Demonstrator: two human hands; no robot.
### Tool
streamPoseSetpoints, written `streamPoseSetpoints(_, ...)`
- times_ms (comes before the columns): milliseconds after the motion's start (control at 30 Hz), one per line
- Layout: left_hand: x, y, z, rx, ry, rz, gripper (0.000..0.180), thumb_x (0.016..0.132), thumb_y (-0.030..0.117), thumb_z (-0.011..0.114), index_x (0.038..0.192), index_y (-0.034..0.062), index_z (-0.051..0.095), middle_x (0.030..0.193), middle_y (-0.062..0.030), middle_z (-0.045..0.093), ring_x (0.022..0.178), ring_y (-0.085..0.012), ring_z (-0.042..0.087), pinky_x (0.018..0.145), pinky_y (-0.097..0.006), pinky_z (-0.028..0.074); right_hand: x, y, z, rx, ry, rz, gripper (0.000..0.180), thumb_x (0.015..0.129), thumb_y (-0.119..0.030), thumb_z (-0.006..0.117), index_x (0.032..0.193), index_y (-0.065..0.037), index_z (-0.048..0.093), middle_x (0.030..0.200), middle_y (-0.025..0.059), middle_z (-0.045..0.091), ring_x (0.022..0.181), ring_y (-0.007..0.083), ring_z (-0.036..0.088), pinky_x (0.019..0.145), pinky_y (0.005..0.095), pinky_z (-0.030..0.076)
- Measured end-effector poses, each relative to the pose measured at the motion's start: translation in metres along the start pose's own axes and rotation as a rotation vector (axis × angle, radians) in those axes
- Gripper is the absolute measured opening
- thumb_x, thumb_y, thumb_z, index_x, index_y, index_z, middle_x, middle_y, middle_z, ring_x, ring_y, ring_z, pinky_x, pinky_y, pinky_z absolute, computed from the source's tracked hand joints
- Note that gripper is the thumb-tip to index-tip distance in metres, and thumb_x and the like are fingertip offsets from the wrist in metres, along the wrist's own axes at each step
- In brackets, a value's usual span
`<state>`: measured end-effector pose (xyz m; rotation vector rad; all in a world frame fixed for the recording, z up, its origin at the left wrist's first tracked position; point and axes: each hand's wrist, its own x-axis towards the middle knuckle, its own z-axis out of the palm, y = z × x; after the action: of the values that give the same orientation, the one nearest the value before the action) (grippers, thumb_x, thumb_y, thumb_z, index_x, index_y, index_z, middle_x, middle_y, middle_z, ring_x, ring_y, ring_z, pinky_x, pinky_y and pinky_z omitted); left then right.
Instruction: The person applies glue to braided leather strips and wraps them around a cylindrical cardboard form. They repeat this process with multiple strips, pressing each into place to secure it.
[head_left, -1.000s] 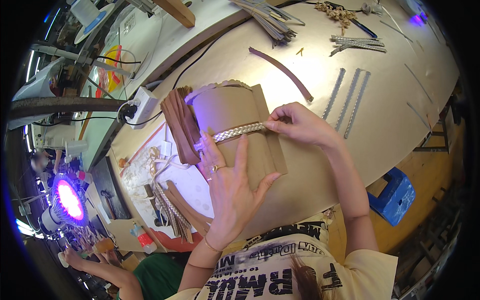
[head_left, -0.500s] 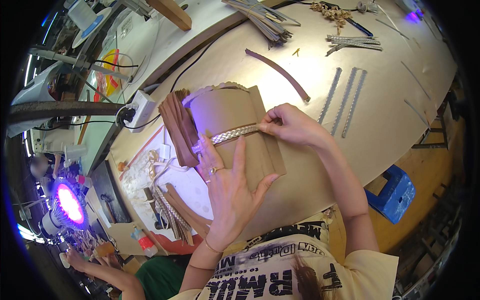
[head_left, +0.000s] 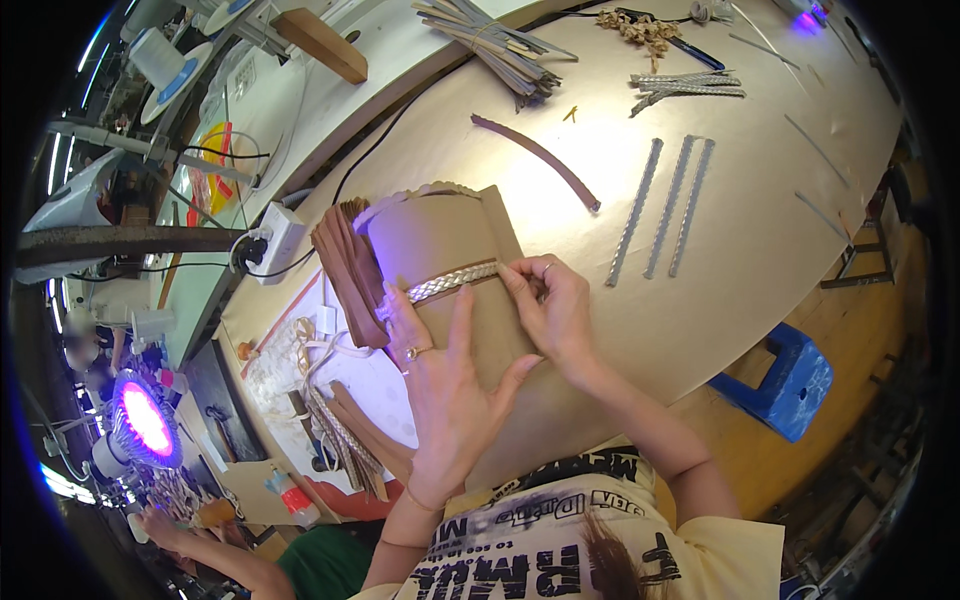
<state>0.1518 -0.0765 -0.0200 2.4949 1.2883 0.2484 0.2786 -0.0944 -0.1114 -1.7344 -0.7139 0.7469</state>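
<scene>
A silvery woven braid (head_left: 452, 283) lies on a narrow brown strip across a tan cardboard-like piece (head_left: 432, 232). My left hand (head_left: 448, 385) is spread flat on this piece, its index fingertip at the braid's left end and another finger just below the braid. At the other end, my right hand (head_left: 555, 312) pinches the braid between thumb and fingers; the exact grip is partly hidden. A stack of dark brown leather-like strips (head_left: 345, 265) lies against the left side of the tan piece.
A loose brown strip (head_left: 540, 160) and several silvery braids (head_left: 663, 205) lie on the gold-coloured table. Bundled strips (head_left: 495, 50) are at the back. A power strip (head_left: 280, 240) and lit lamp (head_left: 145, 418) stand left. A blue stool (head_left: 780, 385) is right; a co-worker's arm (head_left: 215, 560) shows lower left.
My right hand has turned, with its wrist lower and its fingers curled in at the braid's right end. My left hand stays flat on the piece. The whole view has shifted slightly.
</scene>
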Motion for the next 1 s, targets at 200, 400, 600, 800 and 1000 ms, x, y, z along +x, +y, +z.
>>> streamPoseSetpoints(200, 0.000, 0.003, 0.001, -0.053, -0.019, -0.025, 0.087, 0.072, 0.042, 0.082, 0.142, 0.0074, 0.044, 0.152, -0.0392, 0.005, 0.140, -0.0550, 0.013, 0.113, -0.056, 0.020, -0.010, 0.011, -0.013, 0.032, -0.083, -0.151, 0.017, 0.092, -0.011, 0.060, 0.099, 0.001, 0.070, 0.088, 0.0115, 0.063, 0.067, 0.0191, 0.062, 0.061, 0.0316, 0.049)
streamPoseSetpoints(400, -0.001, 0.004, 0.002, -0.010, -0.028, -0.040, 0.087, 0.072, 0.038, 0.083, 0.143, 0.0082, 0.043, 0.153, -0.0369, 0.004, 0.142, -0.0532, 0.012, 0.115, -0.054, 0.018, -0.017, 0.020, -0.021, 0.299, -0.092, -0.041, 0.026, 0.091, -0.001, 0.055, 0.115, 0.004, 0.062, 0.099, 0.0113, 0.062, 0.074, 0.0142, 0.059, 0.063, 0.0276, 0.049)
streamPoseSetpoints(600, -0.005, 0.001, -0.012, -0.059, -0.097, -0.078, 0.079, 0.075, 0.033, 0.080, 0.141, 0.0072, 0.045, 0.156, -0.0314, 0.006, 0.143, -0.0488, 0.015, 0.116, -0.053, 0.018, -0.010, 0.020, -0.021, 0.481, -0.161, 0.057, 0.032, 0.096, -0.008, 0.053, 0.125, 0.005, 0.055, 0.100, 0.0107, 0.064, 0.078, 0.0108, 0.058, 0.068, 0.0241, 0.049)
streamPoseSetpoints(800, -0.020, -0.020, -0.030, -0.241, -0.140, -0.056, 0.070, 0.084, 0.042, 0.071, 0.138, 0.0054, 0.046, 0.156, -0.0277, 0.017, 0.144, -0.0451, 0.018, 0.117, -0.052, 0.017, 0.013, 0.005, -0.023, 0.681, -0.342, 0.274, 0.040, 0.104, -0.029, 0.047, 0.129, 0.001, 0.053, 0.100, 0.0061, 0.064, 0.079, 0.0058, 0.057, 0.071, 0.0208, 0.047)
streamPoseSetpoints(1000, -0.023, -0.034, -0.023, -0.259, -0.106, 0.017, 0.086, 0.082, 0.050, 0.070, 0.145, 0.0034, 0.035, 0.157, -0.0303, 0.012, 0.146, -0.0452, 0.014, 0.117, -0.053, 0.013, 0.046, -0.007, -0.022, 0.849, -0.321, 0.353, 0.040, 0.104, -0.028, 0.044, 0.131, 0.001, 0.050, 0.105, 0.0089, 0.062, 0.086, 0.0106, 0.058, 0.075, 0.0252, 0.048)
